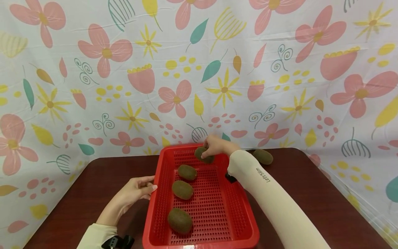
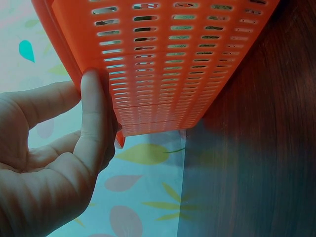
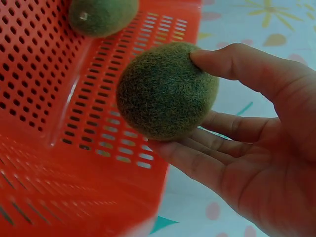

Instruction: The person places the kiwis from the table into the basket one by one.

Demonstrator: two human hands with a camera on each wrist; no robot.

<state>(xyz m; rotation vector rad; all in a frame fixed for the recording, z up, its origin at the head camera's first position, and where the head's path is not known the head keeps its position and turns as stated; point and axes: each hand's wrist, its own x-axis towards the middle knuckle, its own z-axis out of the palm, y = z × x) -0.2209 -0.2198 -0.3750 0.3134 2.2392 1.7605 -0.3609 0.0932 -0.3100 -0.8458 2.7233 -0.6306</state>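
My right hand (image 1: 215, 145) holds a brown fuzzy kiwi (image 1: 204, 155) between thumb and fingers over the far end of a red plastic basket (image 1: 203, 242). Up close in the right wrist view, the thumb presses one side of this kiwi (image 3: 168, 91) and the fingers support the other. Three more kiwis lie in a column along the basket's left side: a far one (image 1: 187, 172), a middle one (image 1: 182, 190) and a near one (image 1: 180, 220). My left hand (image 1: 136, 192) grips the basket's left rim, its thumb against the slotted outer wall (image 2: 163, 64).
Another kiwi (image 1: 263, 156) lies on the dark wooden table (image 1: 298, 193), right of the basket beyond my right forearm. A flower-patterned cloth (image 1: 186, 86) hangs behind the table and along its sides.
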